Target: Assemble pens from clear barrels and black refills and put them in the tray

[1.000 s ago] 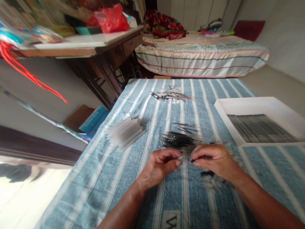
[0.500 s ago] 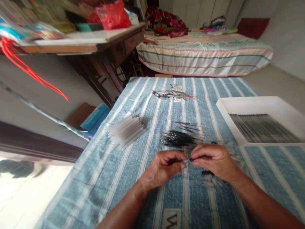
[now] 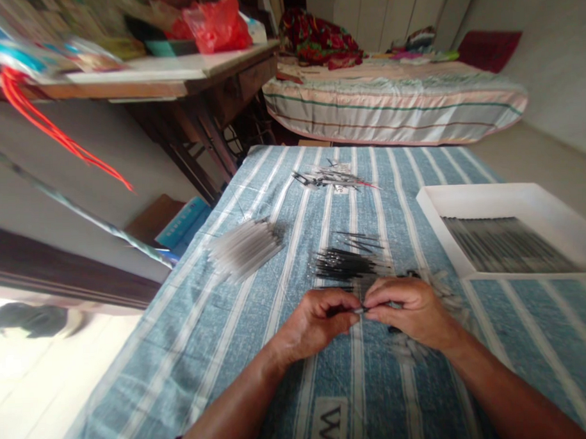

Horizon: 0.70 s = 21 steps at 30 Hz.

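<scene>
My left hand (image 3: 332,314) pinches a small whitish piece (image 3: 359,310) between thumb and fingertips. Against it, my right hand (image 3: 402,305) grips a small dark piece (image 3: 365,309), mostly covered by the fingers. The fingertips of both hands nearly meet. Just beyond them lies a bundle of thin black rods (image 3: 345,264), much like pen refills. Loose small whitish pieces (image 3: 410,348) are scattered under and beside my right hand. To the left is a stack of clear tubes (image 3: 246,250) resembling pen barrels.
At the right, a white tray (image 3: 484,199) holds a row of dark-cored sticks (image 3: 508,244). A pile of thin mixed parts (image 3: 337,177) lies toward the far edge of the striped tablecloth (image 3: 221,363). A wooden desk (image 3: 173,89) stands at left, a bed (image 3: 395,107) behind.
My right hand has shifted slightly left, bringing its fingertips closer to my left hand. The two small pieces now meet, and less of the dark one shows.
</scene>
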Motion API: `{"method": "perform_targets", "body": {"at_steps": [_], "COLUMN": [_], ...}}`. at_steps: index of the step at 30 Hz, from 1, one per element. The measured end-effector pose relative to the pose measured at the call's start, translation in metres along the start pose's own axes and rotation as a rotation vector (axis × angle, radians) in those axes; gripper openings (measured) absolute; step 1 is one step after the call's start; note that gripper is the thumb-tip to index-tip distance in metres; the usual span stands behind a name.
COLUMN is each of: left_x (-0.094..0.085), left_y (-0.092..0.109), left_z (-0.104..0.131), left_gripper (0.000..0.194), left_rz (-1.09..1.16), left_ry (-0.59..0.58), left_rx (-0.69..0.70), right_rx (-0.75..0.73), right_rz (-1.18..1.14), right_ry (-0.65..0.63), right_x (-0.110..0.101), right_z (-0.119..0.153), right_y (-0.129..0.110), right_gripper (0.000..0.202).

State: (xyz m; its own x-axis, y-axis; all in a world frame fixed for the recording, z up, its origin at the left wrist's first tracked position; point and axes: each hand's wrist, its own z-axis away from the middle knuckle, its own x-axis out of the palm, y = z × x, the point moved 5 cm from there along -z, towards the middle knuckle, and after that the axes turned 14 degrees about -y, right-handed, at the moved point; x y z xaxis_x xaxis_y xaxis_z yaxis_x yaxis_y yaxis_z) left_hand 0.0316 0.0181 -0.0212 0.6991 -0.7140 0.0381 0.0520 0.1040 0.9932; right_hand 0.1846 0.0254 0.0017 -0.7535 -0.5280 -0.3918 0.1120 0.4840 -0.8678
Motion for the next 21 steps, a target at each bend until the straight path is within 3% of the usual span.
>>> {"method": "perform_targets", "body": {"at_steps": [10, 13, 21], "left_x": [0.005, 0.006, 0.001], "left_y": [0.016, 0.014, 0.008], "left_z": [0.001, 0.002, 0.001], "left_gripper": [0.013, 0.014, 0.013], "left_rz": [-0.366, -0.366, -0.336], "left_ry": [-0.041, -0.062, -0.01], "left_rx": [0.023, -0.011, -0.032], "right_rx": [0.084, 0.099, 0.1], "right_rz": [0.087, 0.111, 0.224], "right_ry": [-0.112, -0.138, -0.056], "right_x": [0.004, 0.006, 0.007], "right_z": [-0.001, -0.001, 0.0], "right_y": [0.0, 0.0, 0.004], "right_gripper": [0.008, 0.012, 0.022]}}
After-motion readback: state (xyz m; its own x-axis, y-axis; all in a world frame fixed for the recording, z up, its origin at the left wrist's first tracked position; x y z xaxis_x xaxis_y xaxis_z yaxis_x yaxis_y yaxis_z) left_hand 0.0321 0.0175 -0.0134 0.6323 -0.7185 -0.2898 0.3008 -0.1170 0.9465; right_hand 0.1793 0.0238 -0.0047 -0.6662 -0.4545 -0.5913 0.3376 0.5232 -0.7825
